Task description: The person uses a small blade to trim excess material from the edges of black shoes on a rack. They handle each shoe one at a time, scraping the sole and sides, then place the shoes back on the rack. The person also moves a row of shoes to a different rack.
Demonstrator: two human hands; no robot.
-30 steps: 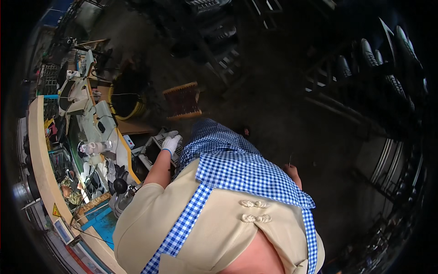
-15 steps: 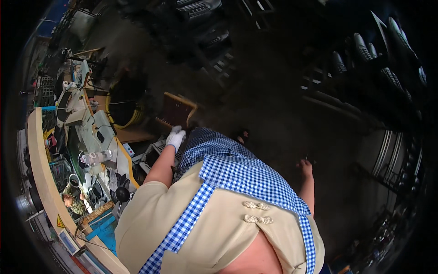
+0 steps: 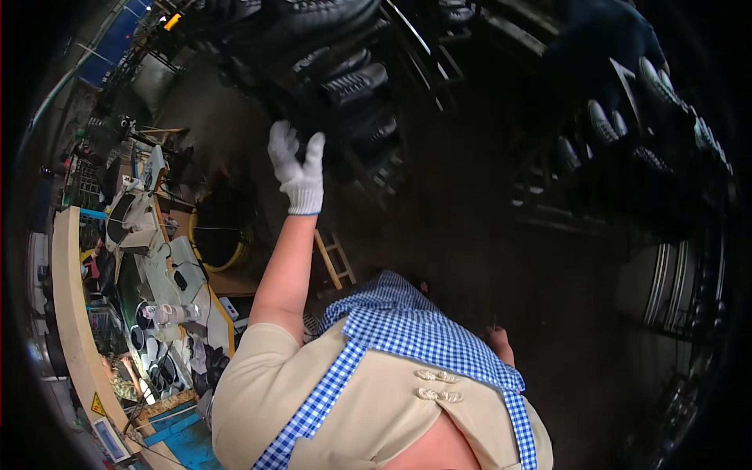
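Note:
My left hand (image 3: 298,168), in a white knit glove, is raised at the end of a stretched arm. Its fingers are apart, with nothing seen in them. It is nearest to a dark rack holding black lace-up shoes (image 3: 356,82); whether the fingertips touch anything there I cannot tell. Low at my right side, my bare right hand (image 3: 497,338) is partly hidden by the checked apron (image 3: 431,329). Its fingers look curled, and a thin upright sliver shows above them, too small to name.
On the left runs a cluttered workbench with a pale wooden edge (image 3: 74,298), where a person in patterned clothing (image 3: 124,380) sits. A yellow-rimmed round container (image 3: 235,254) and a small wooden frame (image 3: 335,258) stand beyond it. More shoes (image 3: 601,124) fill a rack at right.
My left hand has risen from beside the apron up and forward toward the shoe rack, its fingers spreading. The right hand has drawn lower and closer to my body. The view has shifted.

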